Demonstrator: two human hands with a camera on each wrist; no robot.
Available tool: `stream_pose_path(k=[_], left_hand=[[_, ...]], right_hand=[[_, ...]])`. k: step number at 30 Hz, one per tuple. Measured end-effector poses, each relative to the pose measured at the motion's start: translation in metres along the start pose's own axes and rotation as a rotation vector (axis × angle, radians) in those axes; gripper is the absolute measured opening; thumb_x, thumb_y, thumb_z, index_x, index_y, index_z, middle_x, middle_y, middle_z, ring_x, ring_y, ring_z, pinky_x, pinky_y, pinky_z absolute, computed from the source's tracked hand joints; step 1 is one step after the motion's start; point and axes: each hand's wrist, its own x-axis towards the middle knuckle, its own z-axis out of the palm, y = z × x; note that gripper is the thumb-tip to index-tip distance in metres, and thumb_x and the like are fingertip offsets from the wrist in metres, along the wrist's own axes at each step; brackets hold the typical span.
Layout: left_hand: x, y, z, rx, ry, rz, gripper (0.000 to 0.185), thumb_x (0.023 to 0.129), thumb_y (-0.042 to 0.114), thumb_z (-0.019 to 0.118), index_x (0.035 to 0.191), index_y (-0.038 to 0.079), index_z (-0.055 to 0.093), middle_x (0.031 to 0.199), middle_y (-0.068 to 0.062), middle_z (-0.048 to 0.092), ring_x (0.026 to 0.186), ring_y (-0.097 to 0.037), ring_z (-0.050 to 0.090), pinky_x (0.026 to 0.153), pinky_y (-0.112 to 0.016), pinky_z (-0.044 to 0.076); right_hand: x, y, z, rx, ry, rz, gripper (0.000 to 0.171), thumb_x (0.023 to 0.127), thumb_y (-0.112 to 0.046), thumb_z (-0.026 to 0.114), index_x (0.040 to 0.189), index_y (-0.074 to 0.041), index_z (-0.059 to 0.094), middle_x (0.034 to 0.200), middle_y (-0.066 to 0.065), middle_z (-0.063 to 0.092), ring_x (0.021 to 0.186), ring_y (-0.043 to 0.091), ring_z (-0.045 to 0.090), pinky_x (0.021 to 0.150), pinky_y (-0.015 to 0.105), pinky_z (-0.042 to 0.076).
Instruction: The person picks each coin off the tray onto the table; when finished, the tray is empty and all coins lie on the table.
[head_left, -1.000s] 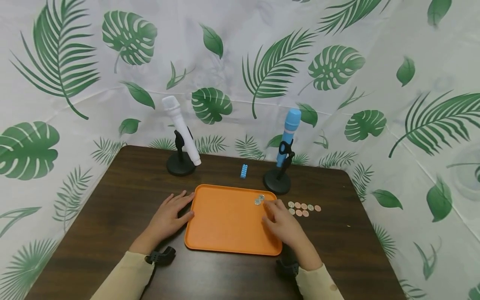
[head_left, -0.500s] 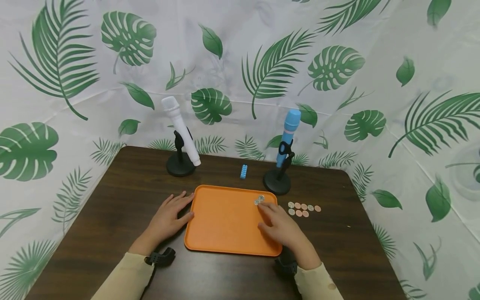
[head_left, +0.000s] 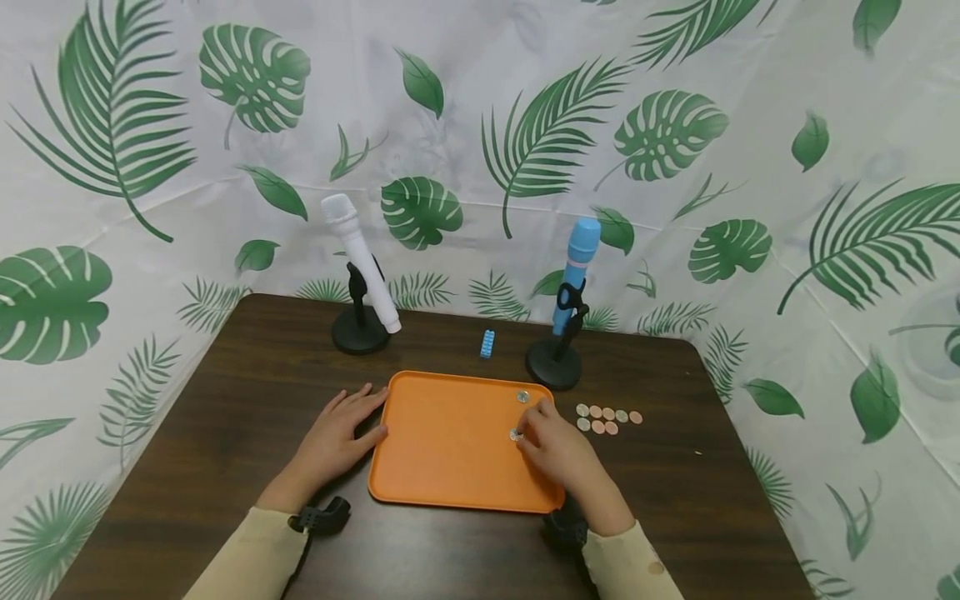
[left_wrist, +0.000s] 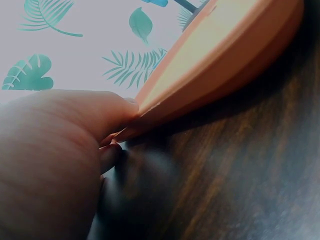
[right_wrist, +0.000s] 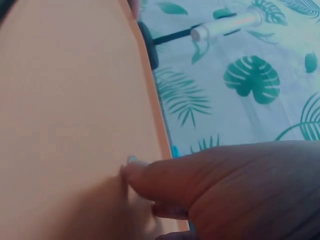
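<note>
Coin (head_left: 515, 435) on orange tray (head_left: 450, 442), under right hand (head_left: 558, 454) fingertips

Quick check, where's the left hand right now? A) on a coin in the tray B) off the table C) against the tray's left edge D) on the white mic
C: the left hand lies on the table with its fingers against the left rim of the orange tray.
</note>
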Motion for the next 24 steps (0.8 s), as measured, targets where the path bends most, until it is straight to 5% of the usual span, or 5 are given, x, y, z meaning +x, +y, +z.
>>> stream_pose_path(k=[6,15,24], left_hand=[[0.0,0.0,0.0,0.0,0.0,0.001,0.072,0.104,0.042,0.072,0.167,0.018,0.047,0.169,-0.006,0.052,0.164,-0.036,0.038,0.137,-0.066,0.015],[-0.001,-0.001,-0.001,-0.006,0.002,0.0,0.072,0.104,0.043,0.072,0.167,0.017,0.047,0.169,-0.006,0.052,0.164,-0.036,0.038,0.137,-0.066,0.015],[-0.001,0.0,0.0,-0.014,-0.001,0.002,0.072,0.105,0.042,0.071,0.168,0.018,0.046,0.169,-0.005,0.052,0.165,-0.035,0.037,0.137,-0.066,0.014]], right_hand=[[0.0,-0.004,0.0,-0.032,-0.005,0.006,0.023,0.099,-0.027,0.083,0.118,-0.022,0.071,0.106,-0.001,0.052,0.07,0.012,0.052,0.064,0.028,0.047],[0.0,-0.005,0.001,0.045,-0.025,0.047,0.021,0.098,-0.022,0.083,0.097,-0.021,0.062,0.095,-0.002,0.049,0.07,0.015,0.05,0.063,0.03,0.043],[-0.004,-0.001,0.012,0.151,0.13,0.033,0.022,0.095,-0.015,0.085,0.1,-0.026,0.068,0.09,-0.012,0.068,0.077,0.007,0.058,0.071,0.028,0.054]])
